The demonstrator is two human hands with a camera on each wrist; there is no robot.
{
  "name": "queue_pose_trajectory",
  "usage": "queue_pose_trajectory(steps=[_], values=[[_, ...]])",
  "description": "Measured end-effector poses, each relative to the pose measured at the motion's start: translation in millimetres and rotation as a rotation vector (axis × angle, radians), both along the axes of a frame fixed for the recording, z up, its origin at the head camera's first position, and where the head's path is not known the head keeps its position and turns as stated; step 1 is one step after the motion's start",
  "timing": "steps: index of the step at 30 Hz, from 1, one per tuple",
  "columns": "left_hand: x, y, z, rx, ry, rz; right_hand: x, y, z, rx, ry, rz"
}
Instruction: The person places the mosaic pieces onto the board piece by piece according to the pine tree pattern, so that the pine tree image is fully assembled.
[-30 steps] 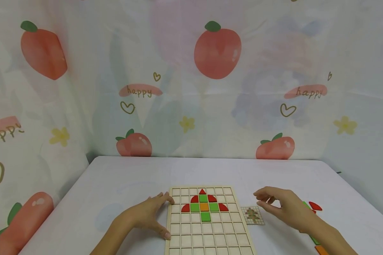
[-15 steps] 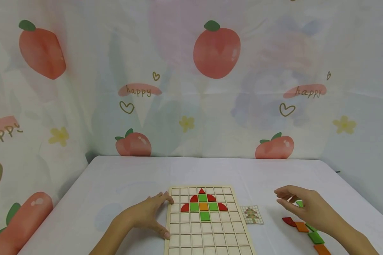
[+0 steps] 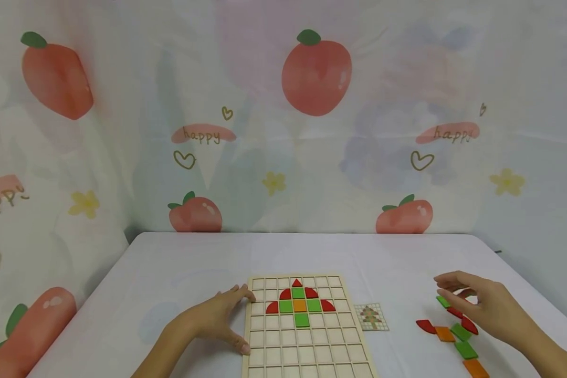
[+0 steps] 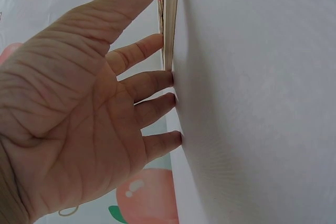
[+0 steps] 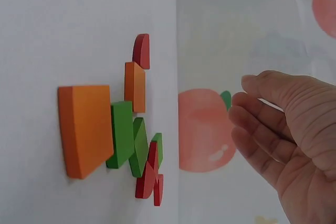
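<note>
My left hand (image 3: 214,317) rests at the left edge of a wooden grid board (image 3: 290,357), thumb and fingertips against its side. In the left wrist view, its fingers (image 4: 149,85) are extended along the board's edge. Red, green and one orange tile (image 3: 300,305) form a tree-like shape in the upper cells. My right hand (image 3: 491,304) hovers over the loose tiles on the right, fingers loosely bent and nothing between them. Below it lie an orange square (image 5: 92,129), a green square (image 3: 465,349) and a red quarter-round tile (image 3: 425,326), among several others partly overlapping.
A small pattern card (image 3: 371,317) printed with a tree on a grid lies against the board's right side. White cloth covers the table (image 3: 193,257). Behind stands a fruit-printed backdrop (image 3: 318,157).
My right hand has moved right, from beside the card to above the loose tiles, uncovering more of them. My left hand stays at the board's edge.
</note>
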State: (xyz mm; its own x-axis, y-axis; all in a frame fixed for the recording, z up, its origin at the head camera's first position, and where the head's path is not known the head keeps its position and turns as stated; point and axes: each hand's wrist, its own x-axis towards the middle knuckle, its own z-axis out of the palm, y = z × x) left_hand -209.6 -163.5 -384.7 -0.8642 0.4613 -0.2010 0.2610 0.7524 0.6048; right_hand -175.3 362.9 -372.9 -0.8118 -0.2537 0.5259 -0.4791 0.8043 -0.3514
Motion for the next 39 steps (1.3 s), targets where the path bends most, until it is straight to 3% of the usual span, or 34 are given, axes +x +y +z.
queue_pose_trajectory(steps=[13, 24, 29, 39], values=[[0.3, -0.8, -3.4, 0.027, -0.011, -0.023, -5.0, 34.6, -14.9, 0.095, -0.195, -0.195], [0.2, -1.4, -2.7, 0.033, -0.016, -0.025, -10.3, 49.2, -23.6, 0.112, -0.42, -0.28], [-1.5, -0.8, -3.5, 0.02, -0.009, -0.023, -12.0, 53.7, -29.4, 0.107, -0.44, -0.292], [-1.0, -2.0, -2.2, 0.016, -0.001, -0.023, -14.3, 53.8, -35.3, 0.135, -0.362, -0.288]])
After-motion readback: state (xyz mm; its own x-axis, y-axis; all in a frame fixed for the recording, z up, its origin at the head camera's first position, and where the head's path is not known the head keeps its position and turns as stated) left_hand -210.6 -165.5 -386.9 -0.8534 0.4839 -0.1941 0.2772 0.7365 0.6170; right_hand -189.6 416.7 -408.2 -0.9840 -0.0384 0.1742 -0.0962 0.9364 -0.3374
